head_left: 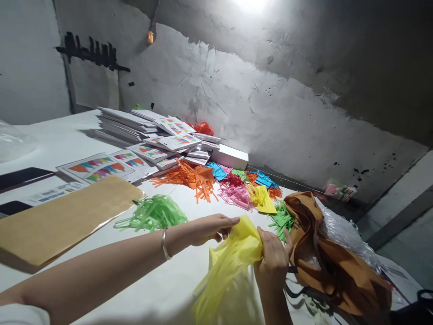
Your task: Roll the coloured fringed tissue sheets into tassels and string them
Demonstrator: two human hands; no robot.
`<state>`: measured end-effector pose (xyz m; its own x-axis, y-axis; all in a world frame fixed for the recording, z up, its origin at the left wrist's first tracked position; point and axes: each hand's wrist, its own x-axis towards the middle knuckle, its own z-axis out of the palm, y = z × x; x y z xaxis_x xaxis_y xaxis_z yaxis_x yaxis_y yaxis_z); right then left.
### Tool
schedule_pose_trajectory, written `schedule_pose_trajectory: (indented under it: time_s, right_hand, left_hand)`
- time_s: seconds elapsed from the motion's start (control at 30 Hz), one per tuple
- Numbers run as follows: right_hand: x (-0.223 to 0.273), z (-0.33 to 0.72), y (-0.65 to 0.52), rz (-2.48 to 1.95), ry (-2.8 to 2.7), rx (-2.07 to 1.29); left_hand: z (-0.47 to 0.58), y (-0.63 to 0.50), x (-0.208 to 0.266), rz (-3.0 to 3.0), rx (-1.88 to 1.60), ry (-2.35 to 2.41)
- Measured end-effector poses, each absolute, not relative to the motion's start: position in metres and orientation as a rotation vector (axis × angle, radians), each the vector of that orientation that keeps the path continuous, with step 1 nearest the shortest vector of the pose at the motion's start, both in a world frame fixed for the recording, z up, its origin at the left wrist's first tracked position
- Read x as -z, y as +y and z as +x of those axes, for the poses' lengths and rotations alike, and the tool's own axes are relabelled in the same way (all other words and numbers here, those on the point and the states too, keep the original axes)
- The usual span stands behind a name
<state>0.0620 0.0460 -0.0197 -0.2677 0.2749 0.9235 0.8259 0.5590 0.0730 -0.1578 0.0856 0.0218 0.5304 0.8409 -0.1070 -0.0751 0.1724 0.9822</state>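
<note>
Between my two hands a yellow tissue-paper tassel (241, 246) is stretched above the white table, its cut fringe hanging down toward me. My left hand (211, 229), with a silver bangle on its wrist, pinches the upper left corner of the uncut part. My right hand (273, 253) grips the right edge, with its fingers partly turned away from view. A bundle of light green fringe (157, 213) lies left of my left hand. Just beyond my right hand is a darker green tassel (282, 221), and another yellow tassel (262, 199) sits behind it.
Orange tassels (189, 178), pink ones (235, 194) and blue ones (265, 179) are heaped at the back. Printed cards (181, 142) are stacked behind, near a white box (232, 156). A brown envelope (71, 219) lies left; a brown bag (352, 271) sits right.
</note>
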Motion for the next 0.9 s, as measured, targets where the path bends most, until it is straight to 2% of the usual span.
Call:
schedule_pose_trajectory:
  time_s: [0.23,0.37,0.5,0.67,0.9]
  right_hand:
    - [0.028,0.067,0.052,-0.933,-1.827,0.673]
    - [0.027,0.067,0.053,-0.989,-1.828,0.665]
    - [0.035,0.065,0.058,-1.037,-1.868,0.654]
    - [0.038,0.095,0.076,-1.121,-1.88,0.691]
    - [-0.013,0.165,0.054,-1.142,-1.86,0.999]
  left_hand:
    - [-0.149,0.075,-0.016,1.032,-0.757,0.508]
    - [-0.129,0.051,0.01,0.741,-0.575,0.257]
    - [-0.113,0.025,0.036,0.613,-0.562,0.1]
    - [-0.112,0.019,0.033,0.634,-0.511,0.253]
    - [-0.133,0.064,0.012,0.861,-0.468,0.482]
